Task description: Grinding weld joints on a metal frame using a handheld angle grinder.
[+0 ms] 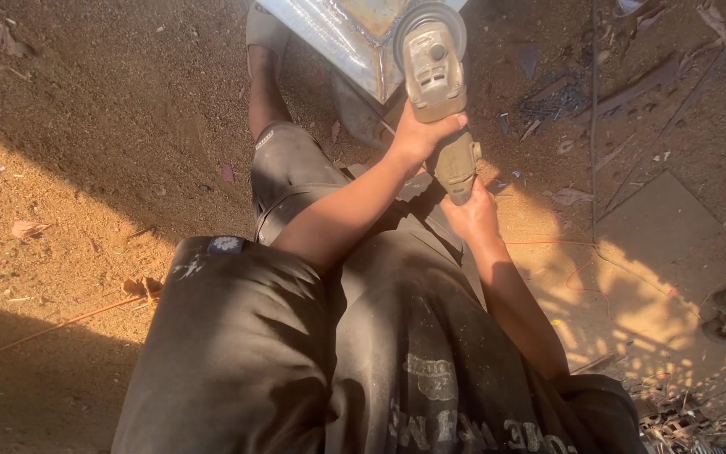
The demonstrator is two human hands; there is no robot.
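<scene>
I counted one angle grinder, its disc against the corner of one metal frame at the top. My left hand clenched its body; my right hand gripped its rear handle. One orange cord crossed the dirt.

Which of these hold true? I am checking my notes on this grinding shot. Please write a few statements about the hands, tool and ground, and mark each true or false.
1. Both hands hold the angle grinder. True: the left hand wraps its body and the right hand holds its rear handle.
2. The grinder's disc is at a metal piece. True.
3. The ground is tiled floor. False: it is bare dirt.
4. The person wears thick gloves. False: both hands are bare.
</scene>
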